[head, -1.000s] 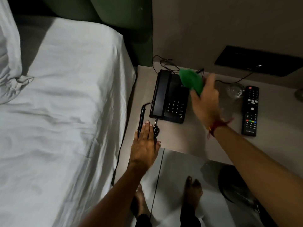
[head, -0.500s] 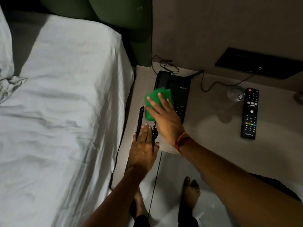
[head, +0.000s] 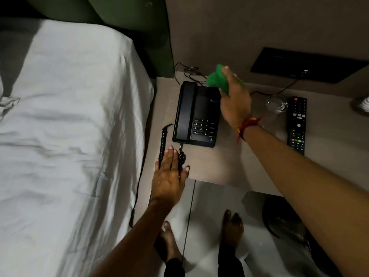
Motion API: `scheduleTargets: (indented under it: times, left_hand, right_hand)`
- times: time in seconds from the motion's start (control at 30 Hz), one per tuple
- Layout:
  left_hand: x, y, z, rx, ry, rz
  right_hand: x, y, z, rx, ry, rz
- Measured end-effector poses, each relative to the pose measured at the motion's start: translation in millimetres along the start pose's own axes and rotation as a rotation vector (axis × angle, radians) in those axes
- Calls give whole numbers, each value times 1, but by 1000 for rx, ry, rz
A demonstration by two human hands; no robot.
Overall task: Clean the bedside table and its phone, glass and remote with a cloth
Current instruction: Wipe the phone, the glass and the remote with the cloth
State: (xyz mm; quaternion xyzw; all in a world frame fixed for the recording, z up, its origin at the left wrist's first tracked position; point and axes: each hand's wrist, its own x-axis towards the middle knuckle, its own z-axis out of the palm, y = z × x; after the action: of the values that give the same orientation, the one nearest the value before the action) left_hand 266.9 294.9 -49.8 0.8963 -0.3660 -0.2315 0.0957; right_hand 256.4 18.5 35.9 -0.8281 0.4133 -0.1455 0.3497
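Right hand (head: 235,102) is clenched on the soft, limp cloth (head: 216,77), upper centre, above the phone (head: 196,114); left hand (head: 169,174) lies flat, fingers spread, on the table (head: 229,160); the glass (head: 276,104), centre right, looks fragile, best gripped by its sides.

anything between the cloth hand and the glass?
Nothing visible. The right hand holds the cloth by the phone's far right corner; only bare table and a thin cable lie before the glass.

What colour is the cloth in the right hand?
Bright green cloth, bunched in the right hand; the head view shows it.
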Motion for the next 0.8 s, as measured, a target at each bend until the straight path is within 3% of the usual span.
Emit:
scheduleTargets:
  times: [0.1, 0.2, 0.43, 0.53, 0.63, 0.73, 0.8]
  left_hand:
    - [0, 1, -1, -2, 2, -12]
    - [0, 4, -1, -10, -1, -24]
    - [0, 14, -16, -86, 18, -40]
    - [-4, 33, -24, -126, 139, -57]
    - [-5, 61, -28, -213, 261, -60]
    - [9, 98, -26, -374, 246, 51]
    - [27, 131, -25, -495, 157, 90]
  right_hand:
    - [-14, 12, 29, -292, -327, -192]
    - [-60, 22, 50, -484, -284, -279]
    - [-118, 31, 52, -423, -337, -322]
    - [-123, 37, 30, -172, -336, -253]
    - [-119, 40, -5, 319, -339, 126]
    - [-119, 52, -51, 977, -75, 502]
    - [-121, 72, -83, 1167, 106, 616]
